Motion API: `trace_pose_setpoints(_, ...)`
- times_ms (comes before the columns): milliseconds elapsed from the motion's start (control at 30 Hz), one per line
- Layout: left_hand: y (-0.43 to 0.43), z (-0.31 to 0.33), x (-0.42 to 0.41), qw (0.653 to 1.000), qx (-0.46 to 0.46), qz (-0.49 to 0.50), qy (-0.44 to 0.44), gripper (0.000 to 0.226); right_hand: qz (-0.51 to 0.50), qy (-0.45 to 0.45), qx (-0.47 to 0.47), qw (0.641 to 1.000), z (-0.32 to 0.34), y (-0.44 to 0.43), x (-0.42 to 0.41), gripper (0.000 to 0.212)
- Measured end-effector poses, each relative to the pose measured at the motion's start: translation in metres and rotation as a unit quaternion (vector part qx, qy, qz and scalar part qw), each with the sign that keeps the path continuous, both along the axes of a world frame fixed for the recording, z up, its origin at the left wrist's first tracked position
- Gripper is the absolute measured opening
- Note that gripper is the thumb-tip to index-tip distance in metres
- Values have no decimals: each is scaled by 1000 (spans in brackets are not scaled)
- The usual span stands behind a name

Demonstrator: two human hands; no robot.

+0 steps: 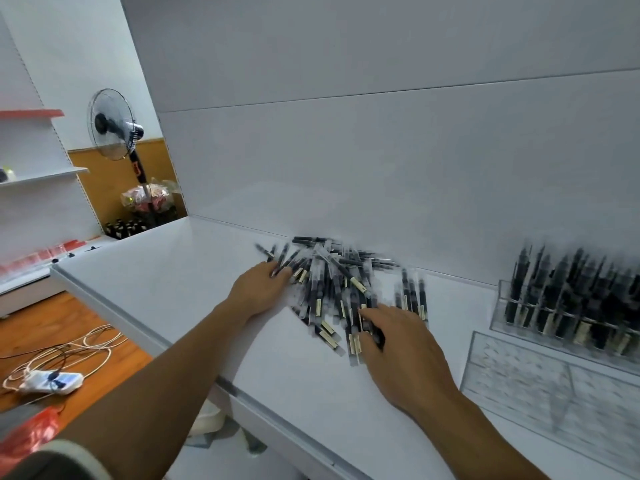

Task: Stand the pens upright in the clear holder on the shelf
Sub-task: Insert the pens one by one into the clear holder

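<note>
Head view. A pile of loose black pens (332, 285) in clear sleeves with cream labels lies flat on the white shelf (173, 289), against the white back panel (346, 168). Most long axes run near-to-far; some lie crosswise.

The left hand (259, 285) rests its fingertips on the pile's left edge; motion blur hides whether it pinches anything. The right hand (398, 337) sits at the near right edge, with its fingers curled round a few pens.

The clear acrylic compartmented holder (500, 306) stands to the right of the pile, already partly stocked with upright pens. The right hand is nearer to it. Judgement: gathered pens must be swung from flat to vertical before insertion.

A second clear acrylic tray (519, 372) lies in front of the holder. Beyond the shelf are a pedestal fan (110, 124) and a wooden floor (52, 323) carrying a white power strip (48, 381).
</note>
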State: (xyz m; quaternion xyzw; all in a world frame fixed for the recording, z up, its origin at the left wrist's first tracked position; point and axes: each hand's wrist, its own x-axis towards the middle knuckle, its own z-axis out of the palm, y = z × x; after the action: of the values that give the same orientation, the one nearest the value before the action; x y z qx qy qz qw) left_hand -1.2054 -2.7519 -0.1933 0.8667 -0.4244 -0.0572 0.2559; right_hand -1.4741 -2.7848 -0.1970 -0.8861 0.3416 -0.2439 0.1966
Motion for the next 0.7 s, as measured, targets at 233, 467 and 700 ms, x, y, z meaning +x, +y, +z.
trace_pose_setpoints(233, -8, 4, 8, 992, -113, 47, 37, 39, -6, -16, 8, 1000, 4, 2, -4, 37)
trace_pose_setpoints(467, -35, 32, 39, 985, -13, 134, 107, 53, -24, -31, 14, 999, 1, 0, 2, 33)
trace_pose_setpoints(700, -45, 28, 49, 986, -1, 153, 63, 28, -31, -118, 52, 991, 5, -6, 5, 26)
